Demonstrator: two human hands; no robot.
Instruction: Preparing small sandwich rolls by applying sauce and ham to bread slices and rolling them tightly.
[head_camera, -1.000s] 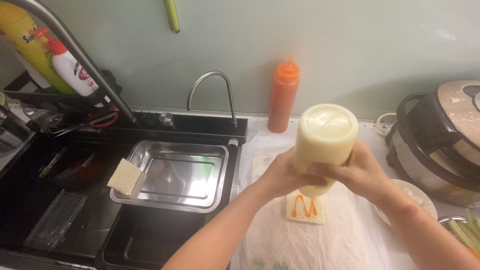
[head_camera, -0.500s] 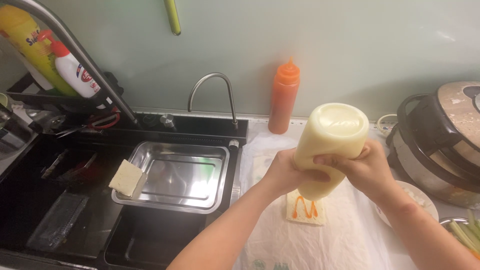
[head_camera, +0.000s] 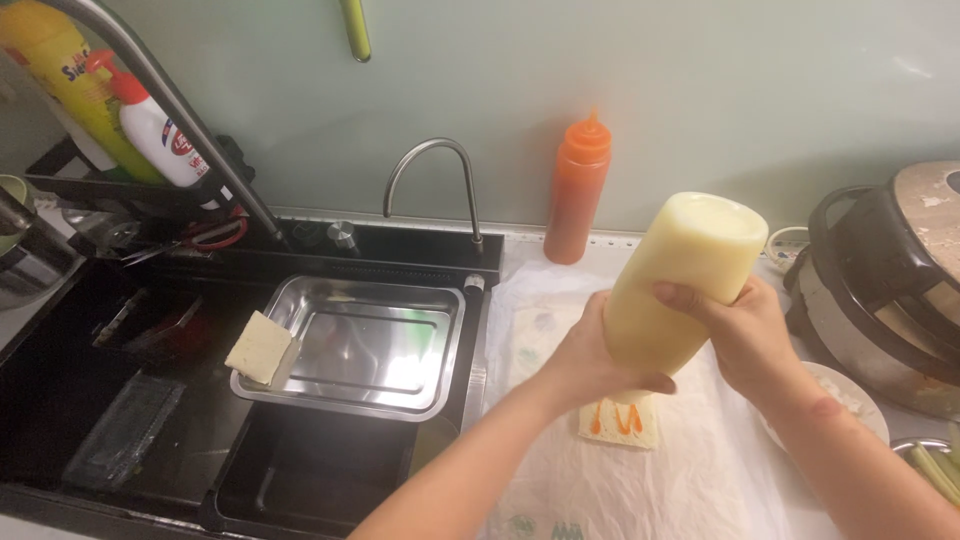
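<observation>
Both hands grip one pale yellow squeeze bottle (head_camera: 680, 285), tipped nozzle-down and leaning toward the right. The left hand (head_camera: 590, 360) wraps the lower body with its thumb curled around the front; the right hand (head_camera: 745, 335) clamps the upper side, fingers pressed across the plastic. The nozzle itself is hidden behind the left hand.

Directly under the hands lies a bread slice (head_camera: 620, 420) on a white plastic sheet (head_camera: 690, 480). It already carries orange zigzag lines of sauce; no pale sauce shows on it yet, so as far as can be judged the pale layer is not down.

Open room is mostly below and toward the person, where the sheet lies bare. Beyond the hands stands an orange sauce bottle (head_camera: 578, 190), well apart. Right of the right hand a white plate (head_camera: 845, 400) sits near, with a rice cooker (head_camera: 890, 290) behind it. Left of the left hand the table ends near the black sink (head_camera: 300, 470), which holds a steel tray (head_camera: 360, 345) with a sponge (head_camera: 260, 347) on its rim.
</observation>
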